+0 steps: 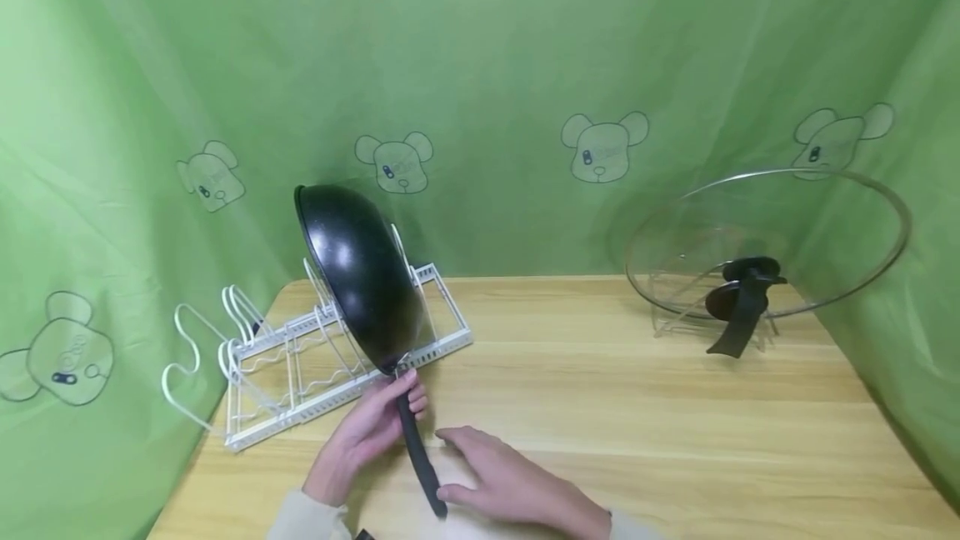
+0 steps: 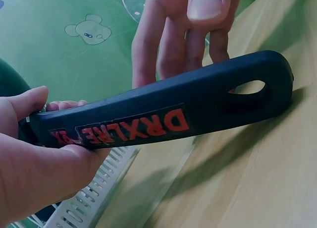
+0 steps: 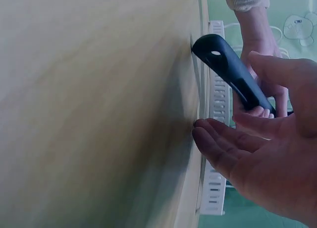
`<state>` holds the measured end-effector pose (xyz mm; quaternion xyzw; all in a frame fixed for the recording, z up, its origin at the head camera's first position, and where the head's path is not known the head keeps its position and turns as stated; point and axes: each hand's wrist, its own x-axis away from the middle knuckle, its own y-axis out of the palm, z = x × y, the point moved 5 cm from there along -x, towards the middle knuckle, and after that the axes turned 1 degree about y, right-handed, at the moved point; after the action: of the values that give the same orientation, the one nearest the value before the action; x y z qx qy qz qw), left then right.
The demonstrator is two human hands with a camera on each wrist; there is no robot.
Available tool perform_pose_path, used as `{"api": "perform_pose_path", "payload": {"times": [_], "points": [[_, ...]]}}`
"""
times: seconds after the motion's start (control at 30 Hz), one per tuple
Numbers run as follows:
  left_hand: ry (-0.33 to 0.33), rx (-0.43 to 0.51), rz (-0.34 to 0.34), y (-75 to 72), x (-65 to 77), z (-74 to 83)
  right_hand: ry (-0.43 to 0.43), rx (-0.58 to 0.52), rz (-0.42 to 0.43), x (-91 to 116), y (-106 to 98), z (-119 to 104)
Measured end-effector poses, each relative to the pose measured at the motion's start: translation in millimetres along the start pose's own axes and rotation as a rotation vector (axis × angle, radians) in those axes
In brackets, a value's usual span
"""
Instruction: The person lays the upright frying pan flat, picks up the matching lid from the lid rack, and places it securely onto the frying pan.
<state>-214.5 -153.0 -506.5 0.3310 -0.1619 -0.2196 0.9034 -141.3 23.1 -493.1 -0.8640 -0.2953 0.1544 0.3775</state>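
A black wok [image 1: 360,273] stands tilted on its side in a white wire rack [image 1: 337,395], its dark outer surface in sight. My left hand [image 1: 371,423] grips its black handle [image 1: 422,458] close to the wok, with the thumb along the top. Red lettering runs along the handle [image 2: 148,114] in the left wrist view, and a hanging hole pierces its free end. My right hand [image 1: 498,473] is beside that free end, fingers extended and thumb apart. In the right wrist view the right hand [image 3: 267,158] has nothing in its grasp.
At the back right, a large glass lid [image 1: 903,215] with a metal rim leans upright in a small wire stand, its black knob [image 1: 742,307] facing me. White wire dividers [image 1: 180,357] stick out at the rack's left end. Green curtains [image 1: 487,65] enclose the wooden table [image 1: 600,390].
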Motion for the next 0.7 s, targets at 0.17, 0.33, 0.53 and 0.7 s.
{"api": "perform_pose_path", "payload": {"times": [0.17, 0.33, 0.53, 0.7], "points": [[0.002, 0.006, 0.005, -1.1, -1.2, -0.8, -0.015, -0.037, 0.015, -9.0, 7.9, -4.2], [0.004, 0.015, -0.015, -2.6, -1.6, -1.9, 0.029, -0.104, 0.021, -13.6, 16.0, -6.9], [0.018, 0.028, -0.038, -6.1, 0.5, 0.2, 0.068, -0.241, -0.011, -18.9, 26.7, -13.1], [-0.005, 0.023, -0.065, -5.5, -3.8, -2.7, 0.089, -0.348, 0.024, -20.0, 30.9, -13.7]]}}
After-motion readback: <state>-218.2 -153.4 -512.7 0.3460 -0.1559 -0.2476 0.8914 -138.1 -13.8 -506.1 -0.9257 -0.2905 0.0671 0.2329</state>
